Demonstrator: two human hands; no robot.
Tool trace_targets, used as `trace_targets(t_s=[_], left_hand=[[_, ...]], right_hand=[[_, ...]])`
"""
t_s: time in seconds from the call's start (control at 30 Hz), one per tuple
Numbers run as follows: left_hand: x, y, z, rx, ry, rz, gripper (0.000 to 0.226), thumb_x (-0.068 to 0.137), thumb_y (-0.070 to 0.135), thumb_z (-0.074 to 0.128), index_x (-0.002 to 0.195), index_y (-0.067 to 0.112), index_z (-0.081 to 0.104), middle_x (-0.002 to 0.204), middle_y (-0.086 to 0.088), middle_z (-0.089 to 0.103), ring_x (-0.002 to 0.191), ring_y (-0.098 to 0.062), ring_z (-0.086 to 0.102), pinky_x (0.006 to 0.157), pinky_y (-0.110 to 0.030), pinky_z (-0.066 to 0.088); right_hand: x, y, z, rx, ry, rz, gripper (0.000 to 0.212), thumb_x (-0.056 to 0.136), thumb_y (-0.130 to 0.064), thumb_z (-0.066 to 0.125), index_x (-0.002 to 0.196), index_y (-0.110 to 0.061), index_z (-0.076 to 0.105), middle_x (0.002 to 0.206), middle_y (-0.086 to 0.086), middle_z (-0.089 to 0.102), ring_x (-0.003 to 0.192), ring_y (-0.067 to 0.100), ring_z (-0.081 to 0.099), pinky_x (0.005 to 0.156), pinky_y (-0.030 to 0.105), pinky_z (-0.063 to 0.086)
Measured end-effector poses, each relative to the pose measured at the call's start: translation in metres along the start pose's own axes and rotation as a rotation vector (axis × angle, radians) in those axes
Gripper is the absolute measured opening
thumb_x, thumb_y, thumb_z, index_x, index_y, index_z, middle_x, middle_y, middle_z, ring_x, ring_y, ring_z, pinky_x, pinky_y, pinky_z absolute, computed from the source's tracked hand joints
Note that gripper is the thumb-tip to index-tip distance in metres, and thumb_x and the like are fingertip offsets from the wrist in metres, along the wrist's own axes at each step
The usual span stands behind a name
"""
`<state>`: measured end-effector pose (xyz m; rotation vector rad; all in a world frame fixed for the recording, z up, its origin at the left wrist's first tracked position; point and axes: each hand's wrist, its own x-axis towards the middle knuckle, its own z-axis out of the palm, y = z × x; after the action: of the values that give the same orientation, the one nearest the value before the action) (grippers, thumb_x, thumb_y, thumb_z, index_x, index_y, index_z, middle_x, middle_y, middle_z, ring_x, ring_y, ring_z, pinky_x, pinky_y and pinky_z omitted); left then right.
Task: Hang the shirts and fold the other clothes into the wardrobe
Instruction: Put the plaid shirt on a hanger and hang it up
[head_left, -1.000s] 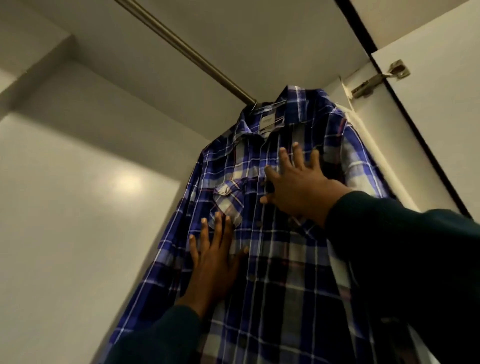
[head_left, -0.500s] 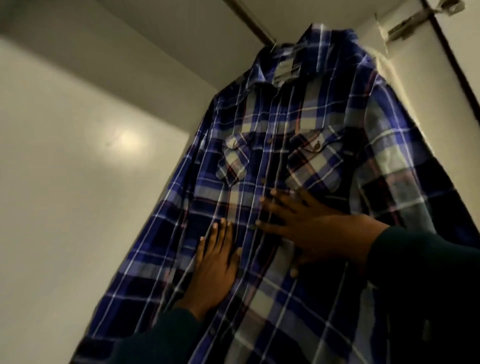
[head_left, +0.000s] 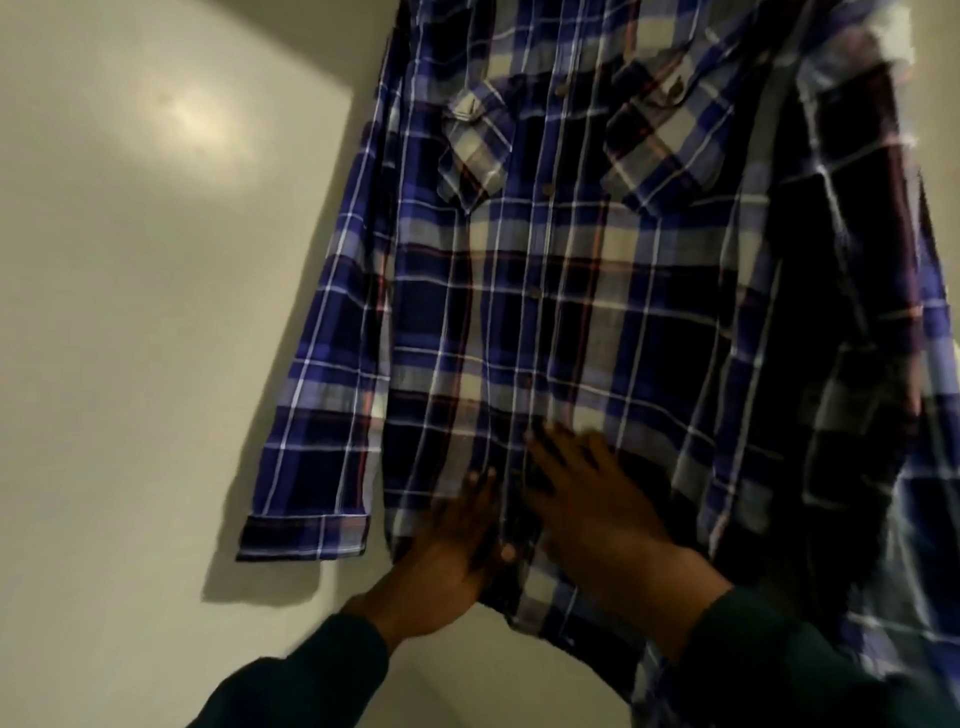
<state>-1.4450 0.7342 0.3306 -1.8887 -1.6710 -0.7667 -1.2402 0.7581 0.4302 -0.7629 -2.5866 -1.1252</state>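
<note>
Hanging plaid shirt (head_left: 597, 291) lengthwise vertical, hem down; both hands flat.

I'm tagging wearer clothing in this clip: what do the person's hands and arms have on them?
Both arms wear dark, greenish long sleeves ending at the wrists: the left sleeve, the right sleeve. The left hand and right hand are bare, with no gloves; the blur hides any rings.
</note>
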Motion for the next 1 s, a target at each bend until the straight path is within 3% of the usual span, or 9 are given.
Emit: trace_targets(t_s=[0.07, 0.17, 0.27, 0.37, 0.5, 0.7, 0.8, 0.9, 1.0], left_hand=[[-0.013, 0.010, 0.003, 0.048, -0.089, 0.072, 0.072, 0.094, 0.068, 0.004, 0.157, 0.035, 0.016, 0.163, 0.017, 0.007, 0.149, 0.003, 0.000, 0.124, -0.031, 0.001], [-0.028, 0.013, 0.003, -0.012, 0.188, -0.007, 0.060, 0.101, 0.056, 0.021, 0.127, 0.025, 0.065, 0.128, 0.008, 0.065, 0.117, -0.010, 0.060, 0.102, -0.019, 0.037], [-0.023, 0.001, -0.007, -0.285, 0.624, -0.361, 0.028, 0.104, 0.040, 0.040, 0.100, 0.025, 0.063, 0.088, 0.008, 0.064, 0.080, -0.006, 0.063, 0.073, -0.028, 0.054], [-0.004, -0.020, -0.035, -0.394, 0.966, -0.594, 0.010, 0.104, 0.012, 0.047, 0.105, 0.012, 0.057, 0.090, -0.004, 0.061, 0.079, -0.018, 0.059, 0.072, -0.037, 0.048], [0.015, -0.046, -0.055, -0.700, 0.660, -0.855, 0.041, 0.103, 0.023, 0.054, 0.140, 0.009, 0.046, 0.134, -0.013, 0.056, 0.117, -0.032, 0.056, 0.100, -0.041, 0.047], [0.008, -0.046, -0.061, -1.091, 0.447, -0.734, 0.020, 0.104, 0.019, 0.050, 0.104, 0.014, 0.070, 0.109, -0.017, 0.073, 0.083, -0.022, 0.073, 0.067, -0.029, 0.057], [0.000, -0.060, -0.066, -1.254, 0.363, -0.692, 0.031, 0.104, 0.034, 0.046, 0.114, 0.018, 0.070, 0.111, -0.009, 0.075, 0.097, -0.022, 0.073, 0.074, -0.031, 0.058], [0.004, -0.073, -0.068, -1.380, 0.253, -0.773, 0.043, 0.096, 0.043, 0.051, 0.117, 0.011, 0.070, 0.112, -0.017, 0.073, 0.096, -0.029, 0.073, 0.074, -0.035, 0.060], [0.016, -0.074, -0.070, -1.321, 0.314, -0.720, 0.038, 0.091, 0.037, 0.061, 0.112, 0.007, 0.070, 0.104, -0.023, 0.070, 0.078, -0.027, 0.070, 0.066, -0.033, 0.058]], right_hand=[[-0.010, -0.010, 0.022, -0.052, -0.123, -0.005, 0.058, 0.106, -0.038, 0.040, 0.156, -0.015, 0.024, 0.166, 0.013, 0.000, 0.150, 0.039, -0.014, 0.115, 0.053, -0.019], [-0.025, -0.013, 0.032, -0.061, -0.120, 0.023, 0.050, 0.104, -0.040, 0.043, 0.148, -0.017, 0.042, 0.160, 0.009, 0.030, 0.150, 0.036, 0.010, 0.119, 0.054, -0.012], [-0.031, -0.015, 0.027, 0.109, 0.038, 0.024, 0.033, 0.096, -0.034, 0.062, 0.126, -0.022, 0.063, 0.136, 0.005, 0.057, 0.136, 0.032, 0.037, 0.119, 0.051, 0.011], [-0.035, -0.011, 0.027, 0.222, 0.251, 0.112, 0.046, 0.035, -0.029, 0.102, 0.070, -0.026, 0.072, 0.073, 0.000, 0.067, 0.073, 0.027, 0.065, 0.076, 0.041, 0.049], [-0.033, -0.018, 0.023, 0.407, 0.434, 0.271, 0.046, 0.037, -0.019, 0.100, 0.065, -0.030, 0.066, 0.067, -0.007, 0.059, 0.058, 0.020, 0.059, 0.052, 0.031, 0.044], [-0.027, -0.029, 0.016, 0.480, 0.543, 0.357, 0.035, 0.081, -0.036, 0.081, 0.109, -0.028, 0.062, 0.110, -0.003, 0.059, 0.098, 0.026, 0.058, 0.079, 0.040, 0.049], [-0.022, -0.020, 0.026, 0.506, 0.428, 0.426, 0.054, 0.099, -0.052, 0.050, 0.146, -0.034, 0.032, 0.149, -0.003, 0.024, 0.132, 0.024, 0.020, 0.112, 0.037, 0.027], [-0.015, -0.017, 0.031, 0.472, 0.439, 0.512, 0.072, 0.054, -0.045, 0.094, 0.116, -0.019, 0.069, 0.132, 0.015, 0.052, 0.114, 0.034, 0.032, 0.087, 0.058, 0.050], [-0.011, -0.008, 0.056, 0.424, 0.590, 0.492, 0.078, 0.028, -0.012, 0.102, 0.101, -0.008, 0.075, 0.130, 0.018, 0.048, 0.115, 0.043, 0.039, 0.075, 0.068, 0.052]])
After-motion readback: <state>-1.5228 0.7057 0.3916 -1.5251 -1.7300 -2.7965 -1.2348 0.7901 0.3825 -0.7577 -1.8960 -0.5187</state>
